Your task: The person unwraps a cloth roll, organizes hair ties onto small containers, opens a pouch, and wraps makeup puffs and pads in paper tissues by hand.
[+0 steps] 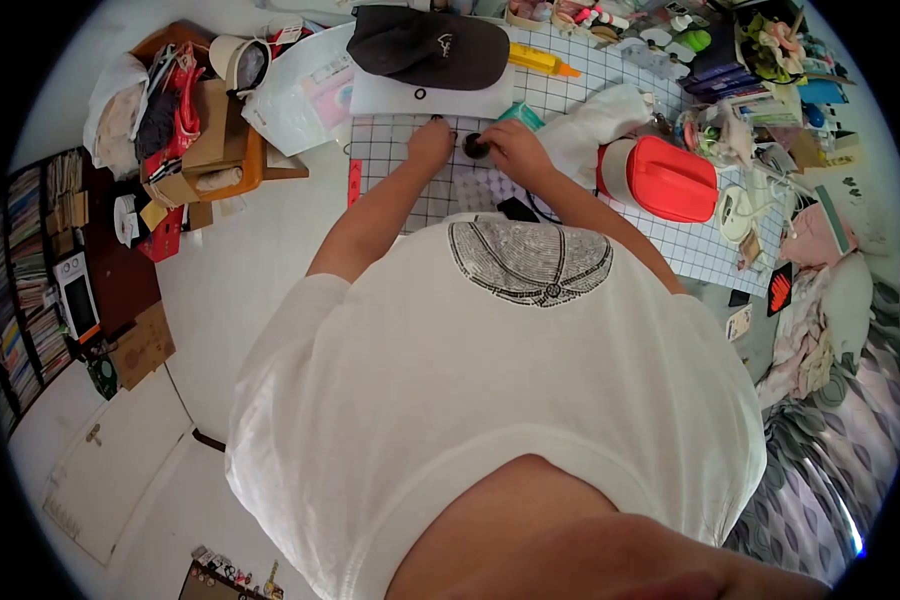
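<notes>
At the table's near left, my left hand rests on the white grid-patterned tabletop with its fingers curled in. A bit of something dark shows at its fingertips, too small to name. Just to the right, my right hand pinches the edge of a small round black object, whose kind I cannot make out. Beyond the hands, a dark cap lies on a white sheet, with a small black ring in front of it. A teal packet lies beyond my right hand.
A red case stands right of my right arm, near crumpled white material. A yellow tube lies beside the cap. Books and small items crowd the far right. A loaded chair stands to the left.
</notes>
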The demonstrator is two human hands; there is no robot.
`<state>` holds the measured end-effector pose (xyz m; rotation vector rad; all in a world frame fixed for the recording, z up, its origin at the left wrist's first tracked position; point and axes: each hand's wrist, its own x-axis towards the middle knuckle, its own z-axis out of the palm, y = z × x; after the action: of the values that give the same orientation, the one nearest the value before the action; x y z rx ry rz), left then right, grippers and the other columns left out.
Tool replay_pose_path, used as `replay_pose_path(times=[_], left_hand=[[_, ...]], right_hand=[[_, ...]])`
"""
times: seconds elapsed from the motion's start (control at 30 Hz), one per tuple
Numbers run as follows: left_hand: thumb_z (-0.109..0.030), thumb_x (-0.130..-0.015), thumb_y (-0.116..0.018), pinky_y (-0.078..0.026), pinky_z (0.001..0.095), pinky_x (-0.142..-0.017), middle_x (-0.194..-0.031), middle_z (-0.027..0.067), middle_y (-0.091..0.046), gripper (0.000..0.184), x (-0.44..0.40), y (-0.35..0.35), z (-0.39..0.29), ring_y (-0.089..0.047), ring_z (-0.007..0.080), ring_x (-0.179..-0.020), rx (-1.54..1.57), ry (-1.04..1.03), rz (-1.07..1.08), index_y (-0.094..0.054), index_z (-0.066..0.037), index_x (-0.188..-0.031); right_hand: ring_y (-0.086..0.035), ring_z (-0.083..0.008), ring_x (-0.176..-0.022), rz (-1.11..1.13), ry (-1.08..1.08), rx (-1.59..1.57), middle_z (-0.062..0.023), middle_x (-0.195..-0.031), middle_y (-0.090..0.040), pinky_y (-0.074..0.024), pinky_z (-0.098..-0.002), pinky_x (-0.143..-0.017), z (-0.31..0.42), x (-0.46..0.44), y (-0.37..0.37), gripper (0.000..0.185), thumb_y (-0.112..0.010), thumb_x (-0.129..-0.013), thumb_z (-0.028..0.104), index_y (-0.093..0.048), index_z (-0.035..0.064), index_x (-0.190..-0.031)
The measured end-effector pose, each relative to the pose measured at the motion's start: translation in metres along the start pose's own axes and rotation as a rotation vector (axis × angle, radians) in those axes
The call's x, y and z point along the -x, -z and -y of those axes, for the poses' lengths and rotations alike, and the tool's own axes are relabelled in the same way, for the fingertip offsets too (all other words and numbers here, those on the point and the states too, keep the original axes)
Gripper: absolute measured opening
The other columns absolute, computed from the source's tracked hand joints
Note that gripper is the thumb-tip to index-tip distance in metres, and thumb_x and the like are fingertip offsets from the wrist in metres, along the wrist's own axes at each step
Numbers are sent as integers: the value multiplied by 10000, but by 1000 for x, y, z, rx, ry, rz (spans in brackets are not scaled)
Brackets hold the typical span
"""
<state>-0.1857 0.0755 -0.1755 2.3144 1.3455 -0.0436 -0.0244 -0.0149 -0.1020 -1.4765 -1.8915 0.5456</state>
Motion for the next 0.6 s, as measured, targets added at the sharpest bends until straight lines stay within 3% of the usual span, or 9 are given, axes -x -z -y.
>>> replay_pose_path(times=[0.13, 0.23, 0.6], left_hand=[[-199, -764, -538, -447, 413, -652, -814, 158, -565, 183, -8, 5, -2, -556, 324, -767, 167, 22, -219, -543, -26, -822], [-175, -762, -533, -443, 417, -640, -782, 160, -562, 157, -12, 15, 7, -553, 329, -757, 209, 1, -244, -540, -20, -785], [-176, -694, -584, -422, 411, -591, -676, 105, -584, 123, -10, 13, 12, -576, 287, -650, -98, 17, -280, -570, -56, -670]], right_hand=[[-511, -300, -824, -20, 2, -27, -123, -824, -563, -416, -375, -750, 0, 2, 0, 163, -542, -641, 25, -577, 31, -800], [-513, -303, -825, -34, 3, -29, -124, -825, -563, -414, -377, -754, -6, 4, -1, 164, -541, -643, 23, -577, 28, -804], [-519, -301, -833, -3, -17, -36, -127, -825, -566, -412, -373, -765, -4, 2, 5, 155, -537, -660, 28, -575, 22, -810]])
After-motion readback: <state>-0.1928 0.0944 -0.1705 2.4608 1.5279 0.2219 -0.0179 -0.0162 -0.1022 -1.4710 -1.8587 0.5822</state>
